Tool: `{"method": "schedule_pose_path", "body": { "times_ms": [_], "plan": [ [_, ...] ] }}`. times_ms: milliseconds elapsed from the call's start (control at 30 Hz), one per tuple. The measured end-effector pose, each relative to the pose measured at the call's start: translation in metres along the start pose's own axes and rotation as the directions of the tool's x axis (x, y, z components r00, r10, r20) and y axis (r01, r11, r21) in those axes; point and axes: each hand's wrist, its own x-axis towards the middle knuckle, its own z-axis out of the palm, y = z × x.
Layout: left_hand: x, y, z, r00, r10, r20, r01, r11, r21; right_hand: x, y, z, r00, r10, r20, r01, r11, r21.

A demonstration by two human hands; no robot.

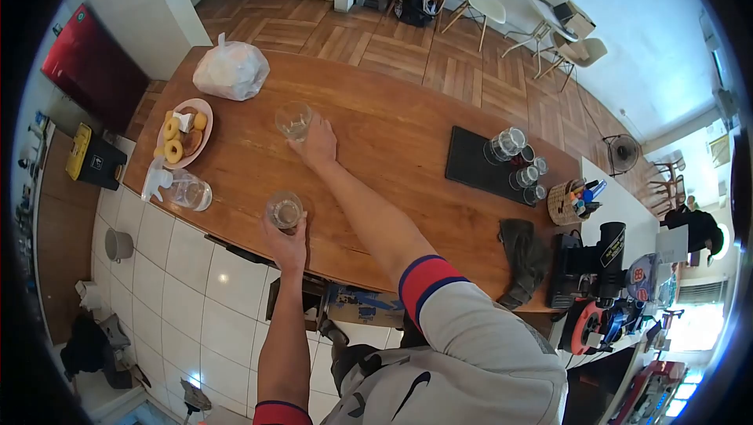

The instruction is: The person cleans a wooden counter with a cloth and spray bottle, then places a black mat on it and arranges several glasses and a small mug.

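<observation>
Head view: the left hand (285,246) holds a clear drinking glass (285,210) near the counter's (392,135) near edge; the right hand (318,144) holds a second clear glass (293,120) nearer the far edge; a plate (187,162) of doughnuts (173,151) sits along the left edge; a plastic bag (231,70) occupies the far-left corner.

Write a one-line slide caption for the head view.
Left hand holding one glass, right hand holding another glass, at a wooden table with doughnuts.

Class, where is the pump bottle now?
In the head view, the pump bottle is at left on the wooden table, near a corner, below the doughnut plate and left of the glass in the left hand.
</observation>
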Motion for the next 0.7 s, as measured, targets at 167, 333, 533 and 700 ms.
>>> {"method": "schedule_pose_path", "body": {
  "times_ms": [167, 333, 533, 700],
  "plan": [
    [0.002, 0.000, 0.000, 1.000, 0.020, 0.001, -0.020, 0.996, 0.091, -0.046, 0.012, -0.062, 0.989, -0.095, -0.117, 0.085, 0.992, -0.092],
    [0.001, -0.002, 0.004, 0.999, 0.012, -0.047, -0.012, 1.000, -0.001, -0.048, 0.061, -0.269, 0.968, -0.131, -0.216, -0.084, 0.639, -0.765],
    [0.061, -0.016, 0.024, 0.998, 0.042, -0.045, -0.046, 0.994, -0.096, -0.013, 0.136, -0.384, 0.982, 0.185, -0.045, -0.135, 0.512, -0.848],
    [0.083, -0.013, 0.044, 0.990, -0.011, -0.143, 0.008, 1.000, -0.021, -0.011, 0.169, -0.390, 0.954, 0.282, 0.103, -0.038, 0.454, -0.890]
  ]
}}
